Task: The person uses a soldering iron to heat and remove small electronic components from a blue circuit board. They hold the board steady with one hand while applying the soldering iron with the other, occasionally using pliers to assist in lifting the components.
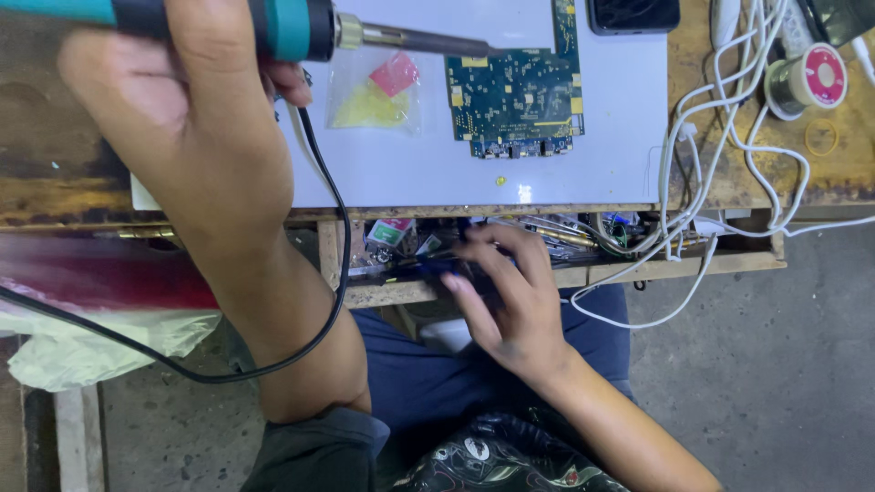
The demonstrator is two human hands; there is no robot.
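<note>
Nearest the body, the right hand (pixel 510 292) is reached into an open drawer (pixel 547 246) under the bench edge, fingers curled among small parts; what is gripped, if anything, cannot be told. Up and to its left, the left hand (pixel 191 109) is closed around a teal soldering iron (pixel 292 27), its black cord (pixel 328 228) looped down past the forearm. Beyond the iron's tip, a green circuit board (pixel 515 96) is laid on a white mat (pixel 592 155), with a small plastic bag (pixel 378 91) just beside the iron's barrel.

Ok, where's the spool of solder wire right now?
The solder spool sits at the head view's upper right, on the wooden bench beside the white cables, right of the white mat.
</note>
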